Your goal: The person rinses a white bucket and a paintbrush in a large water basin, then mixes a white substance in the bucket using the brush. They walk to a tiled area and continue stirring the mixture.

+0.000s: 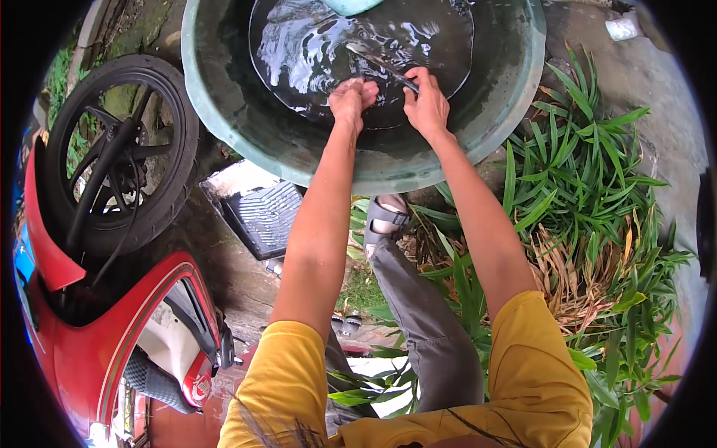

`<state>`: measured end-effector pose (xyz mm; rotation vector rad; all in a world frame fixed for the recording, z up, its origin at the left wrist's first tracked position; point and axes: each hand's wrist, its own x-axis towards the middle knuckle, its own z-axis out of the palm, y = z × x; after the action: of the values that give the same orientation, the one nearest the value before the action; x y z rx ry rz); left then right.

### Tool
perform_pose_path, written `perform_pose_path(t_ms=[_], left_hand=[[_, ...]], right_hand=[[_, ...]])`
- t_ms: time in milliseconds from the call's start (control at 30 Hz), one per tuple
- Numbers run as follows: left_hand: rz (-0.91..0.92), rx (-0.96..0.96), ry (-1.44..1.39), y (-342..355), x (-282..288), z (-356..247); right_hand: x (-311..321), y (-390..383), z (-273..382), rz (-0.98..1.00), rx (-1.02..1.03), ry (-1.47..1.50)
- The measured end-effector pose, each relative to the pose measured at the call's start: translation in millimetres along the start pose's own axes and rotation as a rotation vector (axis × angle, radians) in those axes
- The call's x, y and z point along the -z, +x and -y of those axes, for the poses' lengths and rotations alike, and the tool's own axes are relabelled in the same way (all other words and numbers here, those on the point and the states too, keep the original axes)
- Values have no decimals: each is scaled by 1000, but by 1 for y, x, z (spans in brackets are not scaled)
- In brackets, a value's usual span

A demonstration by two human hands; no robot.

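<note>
A large round grey-green tub (216,123) holds dark, rippling water (306,56). My right hand (428,103) is closed around the dark handle of a slim, long tool (385,66). The tool slants to the upper left over the water, and its paler far end lies at the surface; its exact kind is unclear. My left hand (352,101) is cupped low at the water, beside the tool, with its fingers loosely curled and nothing visible in it. Part of a pale green rounded object (351,6) shows at the tub's far side.
A red motorbike (119,328) with a black front wheel (183,112) stands at the left. Below the tub lies a black ribbed tray (265,216), near my sandalled foot (385,216). Leafy green plants (575,164) crowd the right side. A white crumpled object (622,28) lies at the upper right.
</note>
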<state>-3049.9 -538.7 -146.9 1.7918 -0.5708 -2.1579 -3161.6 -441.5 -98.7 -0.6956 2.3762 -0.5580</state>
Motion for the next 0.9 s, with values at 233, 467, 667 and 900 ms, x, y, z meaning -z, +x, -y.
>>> perform_pose_path(t_ms=[233, 467, 667, 900], left_hand=[[145, 24, 147, -18, -5, -7], [111, -22, 201, -18, -12, -16], [206, -14, 243, -22, -19, -24], [356, 46, 94, -28, -18, -22]], right_hand=[[2, 14, -5, -164, -70, -273], [-3, 14, -10, -78, 82, -74], [-4, 3, 11, 9, 331, 41], [-9, 2, 7, -163, 285, 22]])
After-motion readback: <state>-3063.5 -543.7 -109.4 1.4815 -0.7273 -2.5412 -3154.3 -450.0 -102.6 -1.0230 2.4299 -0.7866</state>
